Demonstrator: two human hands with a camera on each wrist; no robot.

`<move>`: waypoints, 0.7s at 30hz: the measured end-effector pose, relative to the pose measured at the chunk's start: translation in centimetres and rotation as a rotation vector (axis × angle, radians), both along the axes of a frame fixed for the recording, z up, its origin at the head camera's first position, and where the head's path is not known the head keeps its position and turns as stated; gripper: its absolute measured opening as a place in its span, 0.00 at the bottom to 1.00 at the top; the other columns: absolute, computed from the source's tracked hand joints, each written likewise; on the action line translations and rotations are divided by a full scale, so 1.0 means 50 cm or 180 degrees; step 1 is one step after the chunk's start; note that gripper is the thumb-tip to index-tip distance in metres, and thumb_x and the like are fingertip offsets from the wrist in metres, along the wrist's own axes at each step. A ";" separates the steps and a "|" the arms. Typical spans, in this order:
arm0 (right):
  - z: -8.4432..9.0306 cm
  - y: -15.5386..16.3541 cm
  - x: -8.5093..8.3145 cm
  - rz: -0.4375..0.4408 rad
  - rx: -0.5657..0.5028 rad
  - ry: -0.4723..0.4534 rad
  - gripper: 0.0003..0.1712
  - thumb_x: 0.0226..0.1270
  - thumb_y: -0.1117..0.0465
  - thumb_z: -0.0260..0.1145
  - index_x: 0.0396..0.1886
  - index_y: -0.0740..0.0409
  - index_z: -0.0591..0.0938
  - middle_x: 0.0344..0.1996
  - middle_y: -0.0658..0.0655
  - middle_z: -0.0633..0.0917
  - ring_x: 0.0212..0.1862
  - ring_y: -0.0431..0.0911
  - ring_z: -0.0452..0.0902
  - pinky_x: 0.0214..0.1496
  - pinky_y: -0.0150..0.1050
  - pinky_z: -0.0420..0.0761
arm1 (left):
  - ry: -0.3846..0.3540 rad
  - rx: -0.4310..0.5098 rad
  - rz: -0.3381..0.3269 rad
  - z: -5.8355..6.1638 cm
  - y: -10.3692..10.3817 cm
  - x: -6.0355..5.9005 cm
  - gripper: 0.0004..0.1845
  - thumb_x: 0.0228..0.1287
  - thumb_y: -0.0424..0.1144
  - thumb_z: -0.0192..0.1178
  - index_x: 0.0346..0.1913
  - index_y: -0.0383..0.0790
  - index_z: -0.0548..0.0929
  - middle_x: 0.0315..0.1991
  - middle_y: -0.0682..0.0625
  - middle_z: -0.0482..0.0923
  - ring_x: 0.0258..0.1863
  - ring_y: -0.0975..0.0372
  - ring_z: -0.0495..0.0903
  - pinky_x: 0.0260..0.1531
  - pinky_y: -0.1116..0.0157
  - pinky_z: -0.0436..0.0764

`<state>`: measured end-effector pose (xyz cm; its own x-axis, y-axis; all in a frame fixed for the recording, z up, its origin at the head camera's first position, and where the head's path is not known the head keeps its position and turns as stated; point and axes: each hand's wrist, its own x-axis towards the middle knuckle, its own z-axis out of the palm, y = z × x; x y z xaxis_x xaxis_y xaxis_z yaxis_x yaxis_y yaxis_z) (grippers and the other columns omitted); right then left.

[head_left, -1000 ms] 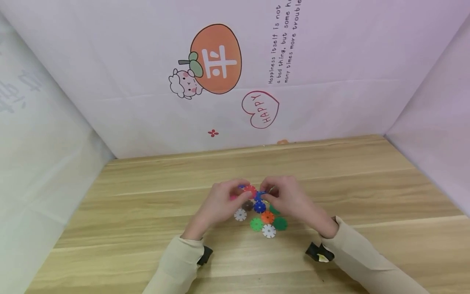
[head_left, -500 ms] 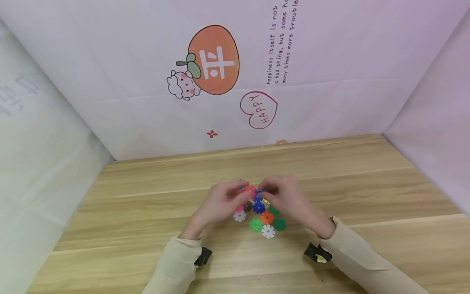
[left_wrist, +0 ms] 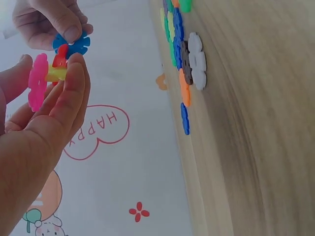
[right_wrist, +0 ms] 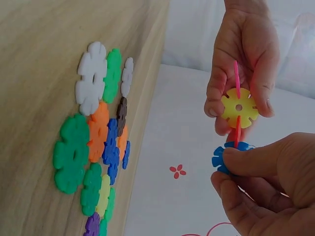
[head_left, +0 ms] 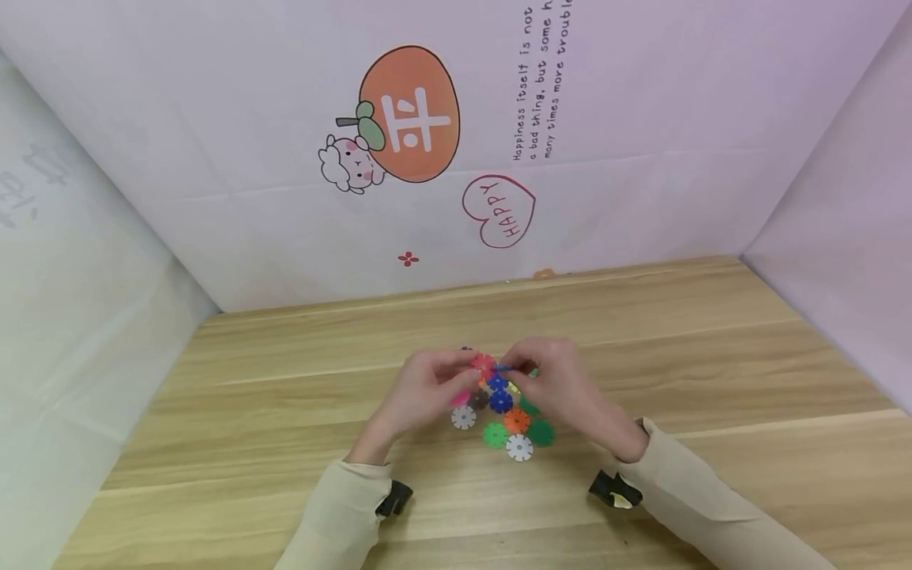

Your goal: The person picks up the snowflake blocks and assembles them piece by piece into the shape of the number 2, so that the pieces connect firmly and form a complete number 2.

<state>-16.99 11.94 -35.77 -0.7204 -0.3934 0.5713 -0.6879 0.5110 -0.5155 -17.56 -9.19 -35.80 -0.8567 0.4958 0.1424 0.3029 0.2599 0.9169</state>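
Observation:
Both hands meet above a group of slotted plastic snowflake discs on the wooden table. My left hand (head_left: 427,392) holds a small chain of joined discs. In the left wrist view that chain has a pink disc (left_wrist: 38,82), a yellow disc (left_wrist: 56,73) and a red disc (left_wrist: 60,55). My right hand (head_left: 559,384) pinches a blue disc (right_wrist: 217,160) between thumb and fingers. The blue disc stands crosswise to the red one, and their edges overlap at the slots in the right wrist view. Fingers hide part of both discs.
Loose discs lie flat below the hands, among them a white disc (head_left: 520,455), a dark green disc (head_left: 543,433), an orange disc (head_left: 514,426) and a light green disc (head_left: 495,435). A printed white cloth wall (head_left: 285,237) rises behind the table (head_left: 285,412).
The blue disc has turned from showing its face to nearly edge-on in the head view, against the red disc. Both hands have stayed almost in place.

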 end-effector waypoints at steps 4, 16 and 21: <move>-0.001 -0.001 -0.002 0.0014 -0.0068 0.0110 0.09 0.46 0.78 0.73 0.25 0.62 0.86 0.24 0.54 0.86 0.25 0.39 0.80 0.28 0.29 0.81 | -0.0042 0.0100 0.0044 0.002 0.004 0.004 0.16 0.67 0.35 0.59 0.56 0.34 0.79 0.49 0.41 0.82 0.46 0.49 0.83 0.42 0.66 0.82; -0.002 -0.005 -0.009 0.0082 -0.0170 0.0192 0.14 0.46 0.76 0.75 0.32 0.61 0.81 0.27 0.54 0.87 0.28 0.40 0.82 0.30 0.32 0.83 | -0.0501 0.0189 -0.0060 0.000 0.006 0.002 0.19 0.70 0.41 0.56 0.58 0.33 0.77 0.51 0.38 0.80 0.48 0.47 0.82 0.48 0.62 0.80; -0.003 -0.010 -0.004 0.0107 -0.0130 0.0180 0.13 0.46 0.74 0.76 0.28 0.59 0.81 0.26 0.51 0.85 0.28 0.38 0.81 0.31 0.30 0.83 | -0.0374 0.0169 0.0105 -0.004 0.010 0.004 0.17 0.68 0.41 0.59 0.53 0.33 0.80 0.47 0.40 0.82 0.45 0.48 0.83 0.44 0.63 0.82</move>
